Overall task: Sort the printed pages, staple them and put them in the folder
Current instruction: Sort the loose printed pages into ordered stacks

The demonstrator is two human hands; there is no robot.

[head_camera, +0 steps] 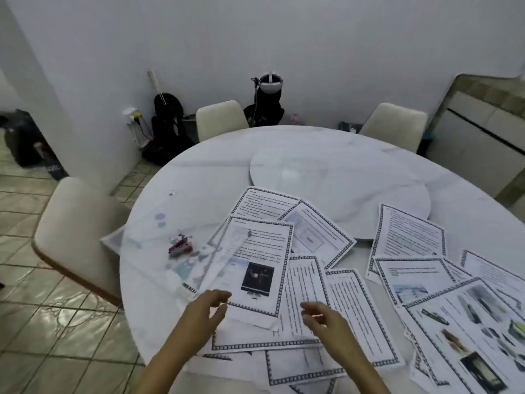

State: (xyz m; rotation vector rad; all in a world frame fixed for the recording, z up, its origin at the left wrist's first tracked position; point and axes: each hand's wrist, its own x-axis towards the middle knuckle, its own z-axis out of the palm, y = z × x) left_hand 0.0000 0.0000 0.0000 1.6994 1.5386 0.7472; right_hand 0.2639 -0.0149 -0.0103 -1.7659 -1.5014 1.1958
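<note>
Both hands, left hand (208, 304) and right hand (321, 317), hover with fingers open and empty over overlapping printed pages (261, 268) at six o'clock on the bench (216, 166), where a hasty grab could lift two sheets together.

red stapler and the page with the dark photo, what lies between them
In the head view, a clear folder lies between the red stapler and the page with the dark photo.

head view | faces forward-down | close above table (199, 166)

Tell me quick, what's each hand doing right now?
Left hand: open, fingers loosely curled, holding nothing.
Right hand: open, holding nothing, above the white border-printed pages.
</note>
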